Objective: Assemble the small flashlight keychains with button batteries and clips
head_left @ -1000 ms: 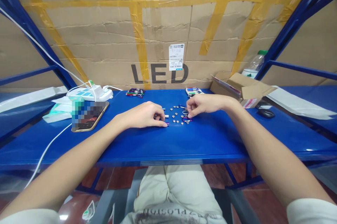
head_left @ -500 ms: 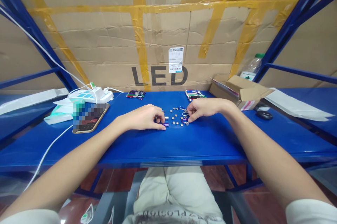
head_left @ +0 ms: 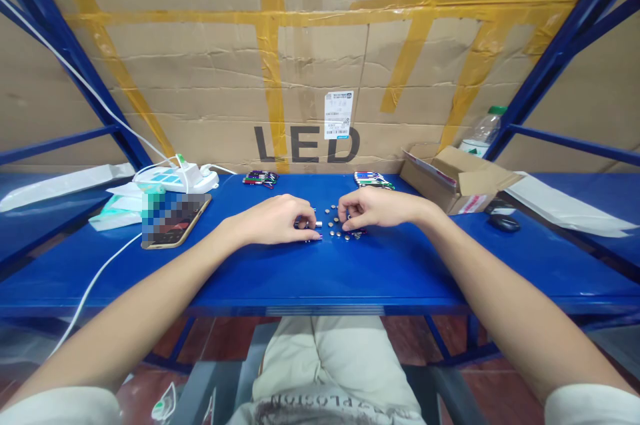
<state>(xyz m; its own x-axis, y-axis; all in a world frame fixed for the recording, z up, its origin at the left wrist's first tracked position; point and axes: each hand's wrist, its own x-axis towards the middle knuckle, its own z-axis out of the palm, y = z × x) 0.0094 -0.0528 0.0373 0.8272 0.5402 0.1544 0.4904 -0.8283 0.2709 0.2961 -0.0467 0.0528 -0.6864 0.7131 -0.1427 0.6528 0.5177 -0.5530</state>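
Observation:
Several small silver button cells (head_left: 334,229) and tiny metal parts lie in the middle of the blue table (head_left: 350,272). My left hand (head_left: 274,219) rests on the table left of them, fingers curled round a small silver and purple cylinder (head_left: 314,226). My right hand (head_left: 373,206) hovers over the right side of the scatter, its fingers pinched together above the parts; what they hold is too small to name.
A phone (head_left: 173,219) and a white power strip (head_left: 175,179) with cables sit at the left. Two piles of small coloured keychain lights (head_left: 259,178) (head_left: 373,179) lie at the back. An open cardboard box (head_left: 457,178), a bottle (head_left: 480,132) and a mouse (head_left: 503,222) stand right.
My right hand has moved left, over the scattered cells. My left hand stays in place on the cylinder. The view has shifted slightly.

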